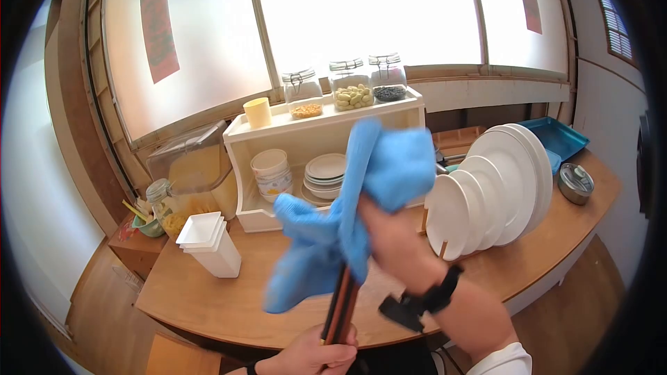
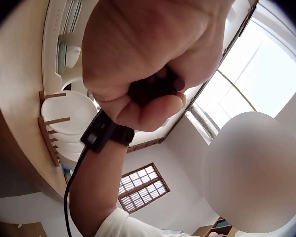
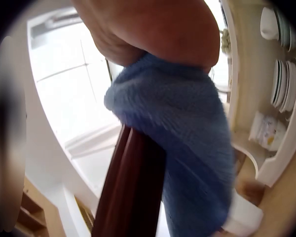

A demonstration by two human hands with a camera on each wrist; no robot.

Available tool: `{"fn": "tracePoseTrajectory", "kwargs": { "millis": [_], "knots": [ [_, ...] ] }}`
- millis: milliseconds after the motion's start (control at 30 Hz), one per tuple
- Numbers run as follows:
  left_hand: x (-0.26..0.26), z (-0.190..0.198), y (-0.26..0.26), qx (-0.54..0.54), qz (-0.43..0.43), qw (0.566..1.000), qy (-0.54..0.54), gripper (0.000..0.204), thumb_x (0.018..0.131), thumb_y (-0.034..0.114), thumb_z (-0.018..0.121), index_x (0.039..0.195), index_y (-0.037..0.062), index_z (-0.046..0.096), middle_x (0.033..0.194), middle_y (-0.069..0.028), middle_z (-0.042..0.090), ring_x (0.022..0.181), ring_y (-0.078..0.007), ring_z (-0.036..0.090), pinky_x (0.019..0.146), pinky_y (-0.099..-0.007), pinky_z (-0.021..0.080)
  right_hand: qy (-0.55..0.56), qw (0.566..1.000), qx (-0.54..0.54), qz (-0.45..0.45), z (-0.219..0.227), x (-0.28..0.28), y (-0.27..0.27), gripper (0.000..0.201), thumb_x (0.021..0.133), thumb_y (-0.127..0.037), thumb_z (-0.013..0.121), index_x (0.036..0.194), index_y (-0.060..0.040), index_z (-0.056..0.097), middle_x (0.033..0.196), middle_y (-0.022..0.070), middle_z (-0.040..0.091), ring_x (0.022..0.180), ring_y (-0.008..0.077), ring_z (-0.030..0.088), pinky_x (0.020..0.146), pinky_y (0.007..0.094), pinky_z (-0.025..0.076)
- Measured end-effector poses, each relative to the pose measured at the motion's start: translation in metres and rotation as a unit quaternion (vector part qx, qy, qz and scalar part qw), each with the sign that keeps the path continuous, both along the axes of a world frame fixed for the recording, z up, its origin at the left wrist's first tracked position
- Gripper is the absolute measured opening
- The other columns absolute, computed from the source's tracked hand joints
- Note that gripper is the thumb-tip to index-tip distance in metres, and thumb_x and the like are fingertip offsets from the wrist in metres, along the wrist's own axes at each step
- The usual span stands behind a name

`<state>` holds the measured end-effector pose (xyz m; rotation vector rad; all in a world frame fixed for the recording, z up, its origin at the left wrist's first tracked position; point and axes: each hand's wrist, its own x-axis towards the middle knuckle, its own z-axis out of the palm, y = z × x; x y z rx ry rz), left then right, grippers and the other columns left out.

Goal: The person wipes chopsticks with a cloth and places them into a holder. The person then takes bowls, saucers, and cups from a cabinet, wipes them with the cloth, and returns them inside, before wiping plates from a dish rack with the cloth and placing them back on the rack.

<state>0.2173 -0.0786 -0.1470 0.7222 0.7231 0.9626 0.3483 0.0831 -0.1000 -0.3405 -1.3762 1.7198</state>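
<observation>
Several long dark brown and black sticks [image 1: 339, 309], which look like chopsticks, stand slanted in a bundle over the table's front edge. My left hand [image 1: 325, 351] grips their lower part; in the left wrist view the fingers of that hand [image 2: 148, 59] curl round the dark ends [image 2: 153, 90]. A blue cloth [image 1: 358, 215] wraps the bundle's upper part and hangs down on the left. My right hand [image 1: 399, 239] holds the cloth round the sticks, its fingers mostly hidden. From the right wrist, the cloth [image 3: 182, 113] shows below the hand [image 3: 158, 29], with the reddish-brown sticks [image 3: 133, 187] emerging.
White plates [image 1: 504, 180] stand in a rack at the right, beside a lidded tin [image 1: 576, 183] and a blue tray [image 1: 556, 137]. A white shelf [image 1: 250, 217] behind holds bowls, dishes, jars and a yellow cup [image 1: 258, 112]. White containers [image 1: 212, 246] stand left on the table [image 1: 180, 292].
</observation>
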Motion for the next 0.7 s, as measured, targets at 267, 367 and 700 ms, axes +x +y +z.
{"fn": "tracePoseTrajectory", "kwargs": {
  "millis": [267,367,700],
  "knots": [
    [-0.006,-0.021,-0.016,0.007,0.014,1.000,0.013,0.019,0.088,0.011,0.065,0.094,0.0068,0.048,0.057,-0.0025,0.044,0.041,-0.0131,0.042,0.040,-0.0260,0.033,0.017,0.998,-0.011,-0.058,0.015,-0.003,0.005,0.030,0.094,-0.024,0.065,0.116,-0.0037,0.063,0.104,0.0036,0.066,0.098,0.0158,0.061,0.088,0.0345,0.050],
    [-0.008,-0.022,-0.016,0.024,0.014,0.999,0.023,0.019,0.087,0.011,0.065,0.094,0.0066,0.048,0.057,-0.0034,0.046,0.041,-0.0139,0.043,0.040,-0.0266,0.033,0.009,0.986,0.113,-0.123,0.000,-0.009,-0.019,0.032,0.096,-0.022,0.062,0.121,-0.0022,0.059,0.113,0.0073,0.063,0.108,0.0174,0.058,0.094,0.0353,0.047],
    [-0.008,-0.028,-0.026,-0.007,-0.030,0.994,-0.102,0.018,0.089,0.009,0.064,0.099,0.0092,0.050,0.063,-0.0020,0.043,0.043,-0.0106,0.039,0.039,-0.0266,0.029,-0.077,0.980,0.161,-0.088,0.007,-0.001,-0.029,0.042,0.093,-0.033,0.065,0.118,-0.0006,0.058,0.110,0.0069,0.066,0.101,0.0190,0.063,0.085,0.0316,0.052]
  ]
}}
